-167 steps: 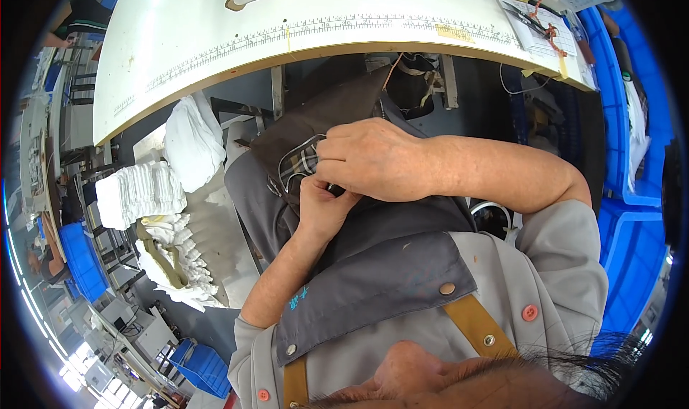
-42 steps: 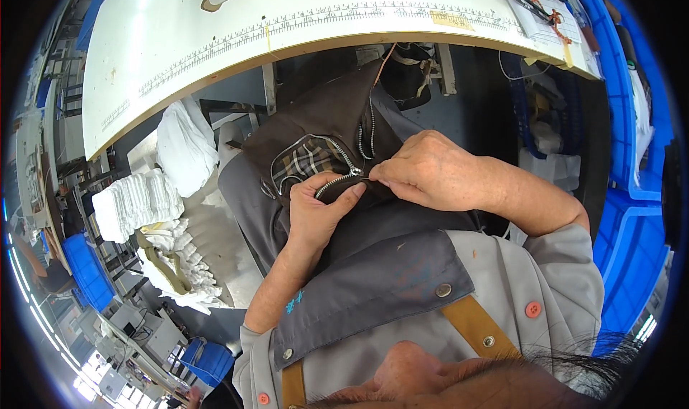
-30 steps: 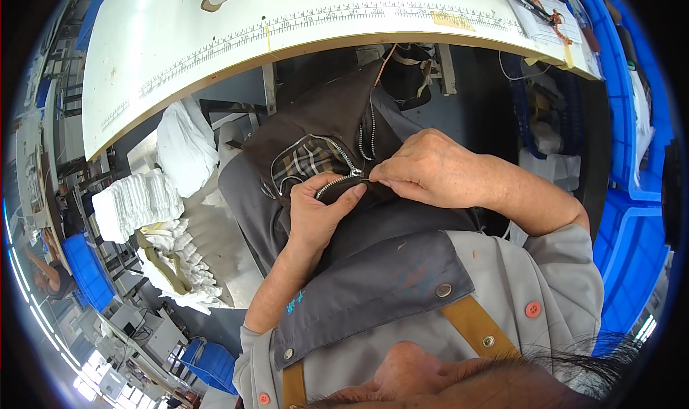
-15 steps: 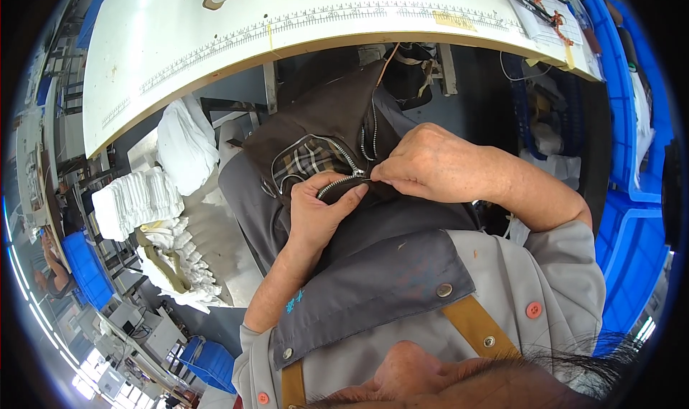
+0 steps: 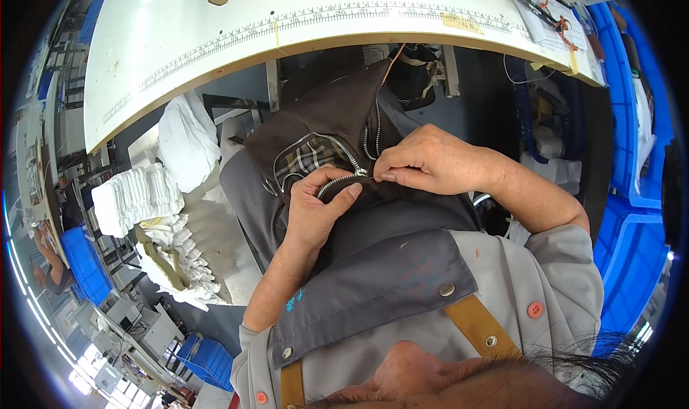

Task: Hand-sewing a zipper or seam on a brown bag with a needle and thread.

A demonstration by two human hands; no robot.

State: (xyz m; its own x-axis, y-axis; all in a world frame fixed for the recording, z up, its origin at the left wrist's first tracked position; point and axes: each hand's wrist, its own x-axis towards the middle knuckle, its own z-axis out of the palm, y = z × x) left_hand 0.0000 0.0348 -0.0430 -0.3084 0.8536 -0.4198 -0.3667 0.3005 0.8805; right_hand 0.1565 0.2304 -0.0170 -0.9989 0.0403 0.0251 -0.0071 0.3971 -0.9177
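Observation:
Across my lap lies a dark brown fabric item (image 5: 316, 114) that looks like a bag. A curved metal zipper (image 5: 337, 183) stands open on it, with plaid lining (image 5: 305, 156) showing inside. My left hand (image 5: 310, 211) is closed on the lower zipper edge, thumb on top and fingers beneath. Close to the zipper slider (image 5: 360, 172), my right hand (image 5: 430, 161) is pinched shut. A thin dark strand seems to run from the slider to its fingertips, but what they grip is too small to name. A second zipper (image 5: 376, 129) runs up beside the pocket.
Beyond my lap is a white table (image 5: 215, 21) with a printed ruler near its edge. Scissors (image 5: 540, 10) lie on paper at its far right. Stacked white cloth pieces (image 5: 136, 201) sit on a surface at left. Blue bins (image 5: 631, 251) stand at right.
My right fingertips have shifted slightly right, a little away from the slider. The left hand keeps its hold on the zipper edge. The view has moved slightly.

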